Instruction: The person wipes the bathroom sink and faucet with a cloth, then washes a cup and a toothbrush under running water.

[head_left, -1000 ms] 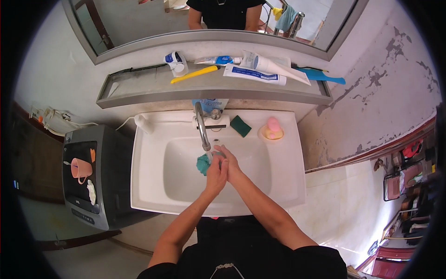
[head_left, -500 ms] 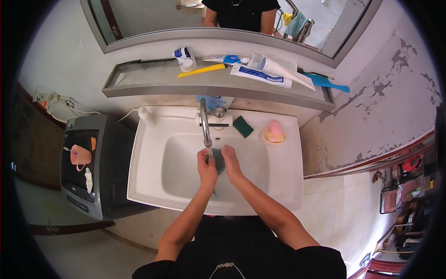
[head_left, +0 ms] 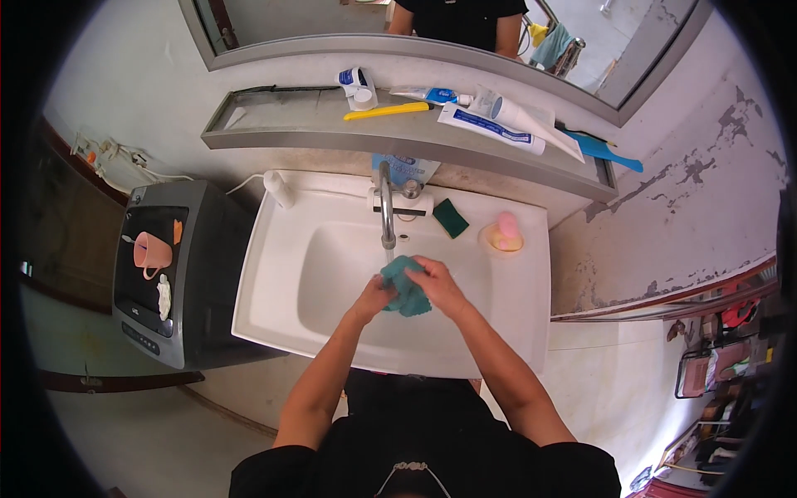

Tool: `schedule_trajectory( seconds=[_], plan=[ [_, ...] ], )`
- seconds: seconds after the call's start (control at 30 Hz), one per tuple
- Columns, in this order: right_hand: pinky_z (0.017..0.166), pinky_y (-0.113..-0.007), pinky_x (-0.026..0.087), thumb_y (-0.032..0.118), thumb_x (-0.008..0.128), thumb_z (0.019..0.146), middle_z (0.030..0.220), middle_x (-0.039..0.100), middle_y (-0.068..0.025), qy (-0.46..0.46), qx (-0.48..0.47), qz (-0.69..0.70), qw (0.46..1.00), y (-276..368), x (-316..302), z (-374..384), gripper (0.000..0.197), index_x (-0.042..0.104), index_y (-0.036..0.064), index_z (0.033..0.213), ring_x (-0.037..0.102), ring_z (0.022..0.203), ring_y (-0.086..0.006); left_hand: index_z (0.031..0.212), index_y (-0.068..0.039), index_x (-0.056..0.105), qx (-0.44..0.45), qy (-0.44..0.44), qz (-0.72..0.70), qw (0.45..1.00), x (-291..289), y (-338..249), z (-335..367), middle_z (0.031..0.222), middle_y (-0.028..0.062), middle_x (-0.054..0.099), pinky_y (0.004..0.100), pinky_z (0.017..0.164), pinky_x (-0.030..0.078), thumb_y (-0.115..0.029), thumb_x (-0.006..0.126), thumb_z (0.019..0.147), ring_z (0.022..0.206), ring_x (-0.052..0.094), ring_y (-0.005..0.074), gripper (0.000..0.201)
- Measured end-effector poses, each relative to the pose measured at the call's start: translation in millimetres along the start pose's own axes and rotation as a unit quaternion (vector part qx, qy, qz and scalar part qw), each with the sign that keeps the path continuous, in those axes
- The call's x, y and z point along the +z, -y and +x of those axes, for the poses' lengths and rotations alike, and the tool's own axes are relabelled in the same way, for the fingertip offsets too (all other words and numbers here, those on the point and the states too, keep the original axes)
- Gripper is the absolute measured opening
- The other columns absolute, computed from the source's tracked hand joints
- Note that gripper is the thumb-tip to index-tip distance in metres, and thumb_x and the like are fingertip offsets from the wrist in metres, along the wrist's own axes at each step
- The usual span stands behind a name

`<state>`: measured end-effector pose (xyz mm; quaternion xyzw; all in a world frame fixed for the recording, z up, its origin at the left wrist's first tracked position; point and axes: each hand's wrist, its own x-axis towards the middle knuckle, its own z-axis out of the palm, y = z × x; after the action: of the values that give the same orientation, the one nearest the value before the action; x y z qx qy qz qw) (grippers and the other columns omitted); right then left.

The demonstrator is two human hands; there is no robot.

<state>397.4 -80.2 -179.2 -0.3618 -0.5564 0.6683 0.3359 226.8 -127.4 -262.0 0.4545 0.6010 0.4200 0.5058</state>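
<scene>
A teal cloth (head_left: 408, 290) hangs bunched between my hands over the white sink basin (head_left: 320, 286). My left hand (head_left: 374, 297) grips its left side with curled fingers. On the upper right of the cloth, my right hand (head_left: 437, 282) pinches the fabric between thumb and fingers. The chrome faucet (head_left: 386, 207) reaches out just above, and a thin stream of water runs from its spout onto the cloth. Part of the fabric is hidden behind my fingers.
Right of the faucet lie a dark green scouring pad (head_left: 451, 217) and pink soap (head_left: 506, 231) on a dish. A white bottle (head_left: 278, 189) stands at the sink's back left. Toothpaste tubes (head_left: 490, 127) and a yellow toothbrush case (head_left: 386, 111) rest on the shelf. A pink mug (head_left: 153, 251) sits on the grey washing machine (head_left: 207, 274).
The cloth has come up out of the basin, where it lay low between my hands, and is now spread under the stream. Both hands have closed on it. The view has shifted slightly.
</scene>
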Motion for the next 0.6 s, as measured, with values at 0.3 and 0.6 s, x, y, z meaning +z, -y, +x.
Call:
schedule_trajectory(
  seconds=[0.3, 0.6],
  plan=[
    [0.074, -0.025, 0.048, 0.033, 0.045, 0.093, 0.093, 0.062, -0.0057, -0.265, 0.323, 0.17, 0.893, -47, -25, 0, 0.031, 0.057, 0.0073, 0.104, 0.059, 0.082, -0.0156, 0.096, -0.002, 0.054, 0.045, -0.084, -0.007, 0.995, 34, -62, -19, 0.09, 0.0117, 0.056, 0.0328, 0.072, 0.044, -0.015, 0.066, 0.071, 0.087, 0.054, 0.0251, 0.031],
    [0.074, -0.032, 0.049, 0.035, 0.047, 0.093, 0.087, 0.057, -0.0043, -0.123, 0.187, 0.436, 0.872, -72, 22, 12, 0.029, 0.056, 0.0074, 0.095, 0.057, 0.078, -0.0178, 0.082, 0.0, 0.054, 0.293, -0.149, 0.213, 0.92, 44, -42, -23, 0.081, 0.0154, 0.051, 0.0399, 0.074, 0.042, -0.011, 0.065, 0.069, 0.082, 0.05, 0.0335, 0.02]
  ],
)
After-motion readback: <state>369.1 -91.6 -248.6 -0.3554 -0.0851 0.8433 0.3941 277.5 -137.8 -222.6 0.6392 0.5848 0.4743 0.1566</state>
